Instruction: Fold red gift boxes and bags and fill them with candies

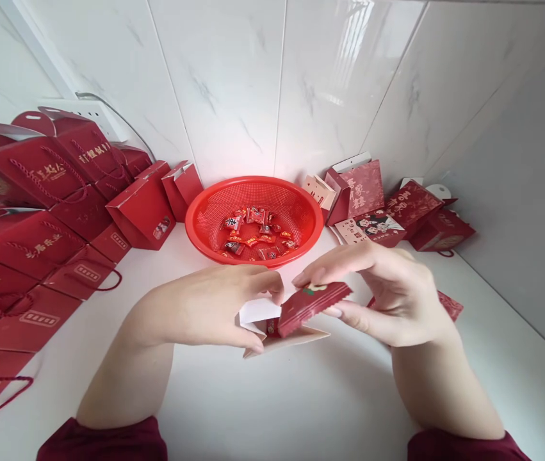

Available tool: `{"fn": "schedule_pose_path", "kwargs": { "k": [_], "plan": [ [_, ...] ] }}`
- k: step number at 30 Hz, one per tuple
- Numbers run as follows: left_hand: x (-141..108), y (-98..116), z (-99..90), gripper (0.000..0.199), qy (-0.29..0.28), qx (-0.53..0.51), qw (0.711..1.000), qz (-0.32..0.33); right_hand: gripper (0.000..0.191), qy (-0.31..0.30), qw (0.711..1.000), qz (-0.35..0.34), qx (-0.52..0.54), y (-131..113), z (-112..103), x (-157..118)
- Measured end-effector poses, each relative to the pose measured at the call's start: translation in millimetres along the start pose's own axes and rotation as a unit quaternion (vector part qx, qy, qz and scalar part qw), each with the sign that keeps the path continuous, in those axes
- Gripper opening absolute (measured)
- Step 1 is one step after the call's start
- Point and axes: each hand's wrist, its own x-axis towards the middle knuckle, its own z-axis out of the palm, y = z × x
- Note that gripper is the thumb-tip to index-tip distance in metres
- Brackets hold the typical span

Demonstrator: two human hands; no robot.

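Note:
In the middle of the view, my left hand [219,307] grips the edge of a small open paper box [286,341], pale along its rim and white on its raised flap. My right hand [387,298] pinches a dark red wrapped packet [313,307] with serrated ends and a small green and cream print. The packet is tilted, its lower left end at the box's opening. Something red shows inside the box, but it is partly hidden. Behind my hands stands a red plastic basket [195,240] holding several small wrapped sweets [257,216].
Several red gift boxes with cord handles [36,243] are stacked at the left. Two red paper bags [145,211] stand left of the basket. More printed boxes [361,189] lie at the back right, near a tiled wall [234,77].

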Motion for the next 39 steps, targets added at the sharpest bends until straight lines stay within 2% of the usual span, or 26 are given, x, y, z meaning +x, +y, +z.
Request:
{"fn": "schedule_pose_path", "kwargs": {
  "k": [3,6,9,16,20,25,31,36,39],
  "plan": [
    [1,-4,-1.7,0.027,-0.06,-0.066,0.996,0.008,0.029,-0.081,0.997,0.006,-0.012,1,6,4],
    [1,-7,-3.3,0.03,-0.05,-0.047,0.998,-0.008,0.02,-0.168,0.984,0.011,-0.059,4,9,6],
    [1,-7,-4.7,0.031,-0.046,-0.031,0.998,-0.022,0.015,-0.212,0.973,0.037,-0.088,5,9,7],
    [0,-4,-8.0,0.042,-0.1,-0.041,0.993,-0.057,0.014,-0.23,0.952,0.101,-0.177,-3,7,5],
    [0,-8,-6.1,0.056,-0.105,-0.039,0.993,-0.04,0.012,-0.239,0.931,0.129,-0.245,-7,8,2],
    [2,-9,-5.8,0.057,-0.1,-0.035,0.993,-0.05,0.006,-0.227,0.91,0.131,-0.323,-9,17,1],
    [3,-7,-5.9,0.065,-0.104,-0.039,0.993,-0.041,0.017,-0.249,0.905,0.087,-0.334,-9,31,1],
    [1,-7,-4.3,0.07,-0.105,-0.025,0.994,-0.026,0.016,-0.263,0.882,0.126,-0.371,-10,27,-5],
    [1,-6,-4.3,0.071,-0.103,-0.02,0.994,-0.023,0.015,-0.28,0.878,0.153,-0.357,-11,23,-7]
  ]
}}
